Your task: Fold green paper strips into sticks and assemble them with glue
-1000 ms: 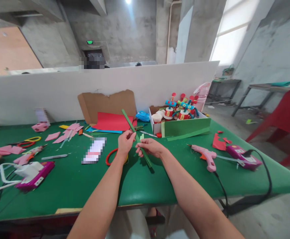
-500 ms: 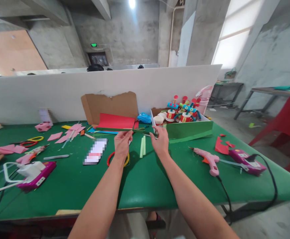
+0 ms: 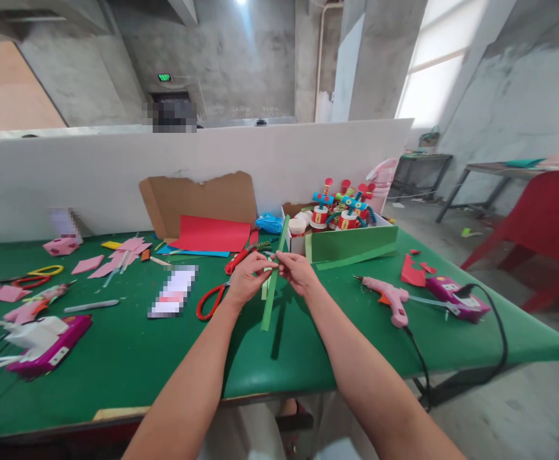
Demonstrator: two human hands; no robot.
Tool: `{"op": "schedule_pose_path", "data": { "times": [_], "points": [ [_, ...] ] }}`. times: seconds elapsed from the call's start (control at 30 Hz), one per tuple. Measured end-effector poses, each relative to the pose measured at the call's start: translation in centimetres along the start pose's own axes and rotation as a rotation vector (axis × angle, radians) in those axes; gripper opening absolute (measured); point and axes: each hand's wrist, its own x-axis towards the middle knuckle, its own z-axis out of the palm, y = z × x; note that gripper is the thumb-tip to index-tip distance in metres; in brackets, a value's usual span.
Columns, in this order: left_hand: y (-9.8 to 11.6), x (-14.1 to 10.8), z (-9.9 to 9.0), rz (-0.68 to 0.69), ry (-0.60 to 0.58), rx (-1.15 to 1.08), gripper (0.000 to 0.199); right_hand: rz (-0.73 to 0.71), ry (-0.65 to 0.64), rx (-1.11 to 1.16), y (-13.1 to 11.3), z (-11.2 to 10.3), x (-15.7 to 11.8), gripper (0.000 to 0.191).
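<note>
A long green paper strip (image 3: 269, 308) slants away from me above the table, its near end reaching toward the front edge. Around its middle, my left hand (image 3: 249, 278) is closed in a pinch. Close beside that, my right hand (image 3: 296, 272) also pinches the strip, fingertips almost meeting the left ones. Pale green strips (image 3: 264, 291) lie behind it, mostly hidden. Left of my left hand rest scissors with a red handle (image 3: 211, 301), partly covered by the wrist. A red-handled tool (image 3: 237, 260) lies just beyond that hand.
A box with a green front (image 3: 356, 245) holds paper-cup figures (image 3: 347, 219). To the right are a pink glue gun (image 3: 388, 295) and a purple power strip (image 3: 456, 298) with a cord. Red paper (image 3: 215, 234), a phone (image 3: 173, 292) and pink scraps (image 3: 121, 257) lie left.
The strip has turned from lying crosswise to pointing away from me. My hands have come closer together, the right moving in toward the left. The view has shifted slightly.
</note>
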Motion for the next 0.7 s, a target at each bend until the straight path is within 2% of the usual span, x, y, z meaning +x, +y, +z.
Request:
{"op": "schedule_pose_path", "data": {
  "times": [0.17, 0.43, 0.57, 0.7],
  "points": [
    [-0.4, 0.0, 0.1, -0.04, -0.079, -0.092, 0.019, -0.042, 0.011, -0.029, 0.3, 0.0, 0.1, 0.03],
    [0.0, -0.1, 0.3, -0.196, -0.237, -0.115, 0.02, -0.204, 0.084, -0.106, -0.4, -0.1, -0.1, 0.039],
    [0.3, 0.0, 0.1, -0.296, -0.232, -0.119, 0.026, -0.275, 0.11, -0.095, -0.7, 0.0, -0.1, 0.032],
    [0.4, 0.0, 0.1, -0.351, -0.195, -0.156, 0.028, -0.329, 0.075, -0.075, -0.9, 0.0, -0.2, 0.027]
  ]
}}
